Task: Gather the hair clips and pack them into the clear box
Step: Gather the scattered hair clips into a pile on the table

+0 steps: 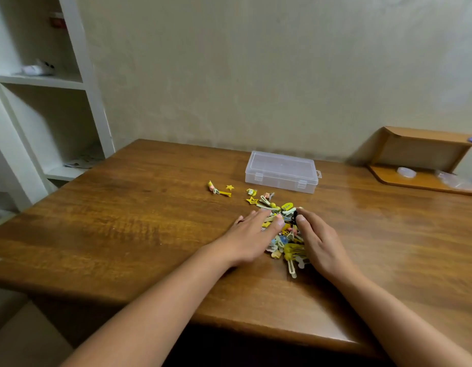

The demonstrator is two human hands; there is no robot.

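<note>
A pile of small hair clips (287, 243), mostly yellow with some blue and pink, lies on the wooden table (123, 229). My left hand (252, 235) rests flat against the pile's left side, fingers straight. My right hand (318, 238) cups the pile's right side, its fingers lightly bent over the clips. A few loose clips (219, 189) and star clips (252, 200) lie farther back on the left. The clear box (281, 171) stands with its lid down behind the pile, apart from both hands.
A white shelf unit (44, 102) stands at the left beyond the table's edge. A low wooden shelf (420, 168) with small clear items sits at the back right. The wall runs close behind the box.
</note>
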